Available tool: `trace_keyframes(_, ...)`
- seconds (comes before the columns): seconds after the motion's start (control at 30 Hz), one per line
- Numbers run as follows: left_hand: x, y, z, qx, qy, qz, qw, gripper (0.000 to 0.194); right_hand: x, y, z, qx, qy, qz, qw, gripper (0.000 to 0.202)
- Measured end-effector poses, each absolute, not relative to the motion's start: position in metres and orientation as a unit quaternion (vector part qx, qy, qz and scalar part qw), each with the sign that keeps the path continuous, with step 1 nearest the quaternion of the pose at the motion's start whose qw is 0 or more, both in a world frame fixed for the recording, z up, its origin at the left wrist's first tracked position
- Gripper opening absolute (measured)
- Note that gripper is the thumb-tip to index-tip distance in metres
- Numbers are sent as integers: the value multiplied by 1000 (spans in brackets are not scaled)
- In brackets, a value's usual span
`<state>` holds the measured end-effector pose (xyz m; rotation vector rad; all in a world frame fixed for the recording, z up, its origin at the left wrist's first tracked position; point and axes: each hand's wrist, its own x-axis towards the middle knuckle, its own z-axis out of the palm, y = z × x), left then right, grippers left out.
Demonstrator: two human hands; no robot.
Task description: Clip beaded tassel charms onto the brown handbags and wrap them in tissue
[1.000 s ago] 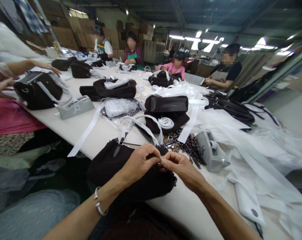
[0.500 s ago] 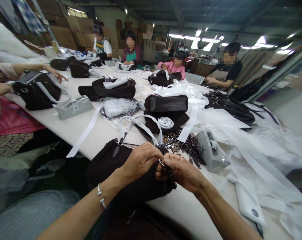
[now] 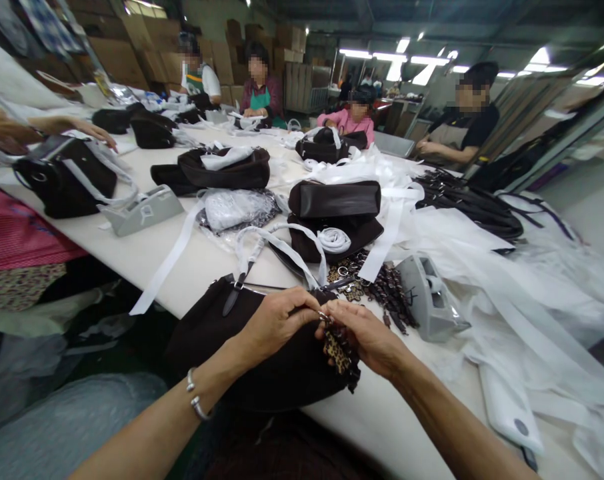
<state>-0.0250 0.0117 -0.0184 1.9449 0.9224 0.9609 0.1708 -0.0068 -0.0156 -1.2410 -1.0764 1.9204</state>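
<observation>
A dark brown bag [image 3: 242,347] lies at the near edge of the white table [image 3: 172,260], partly over the edge. My left hand [image 3: 277,323] and my right hand [image 3: 367,337] meet above it, fingertips pinched together on a small metal ring [image 3: 323,316]. A leopard-print tag [image 3: 338,350] hangs from the ring under my right hand. A silver bracelet is on my left wrist. A heap of dark tags and metal rings [image 3: 377,287] lies just beyond my hands.
A grey tape dispenser [image 3: 429,300] stands right of the heap, another [image 3: 142,210] at the left. Brown bags [image 3: 335,200] wrapped in white strips, white non-woven covers [image 3: 507,293] and black straps [image 3: 472,207] fill the table. Several people work along the far side and at the left.
My hands stayed together over the bag. The leopard-print tag has come into sight, hanging below my right fingers. The view shifted slightly.
</observation>
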Motion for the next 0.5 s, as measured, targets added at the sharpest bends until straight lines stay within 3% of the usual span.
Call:
trace_keyframes(0.2,-23,28,-18,584,454,274,615,15,175,2,-16,-492,-508,646,287,33)
trace_keyframes(0.5,-22,32,-26,496,447,298,682,23,169,5,-21,-449,-397,740,303,31)
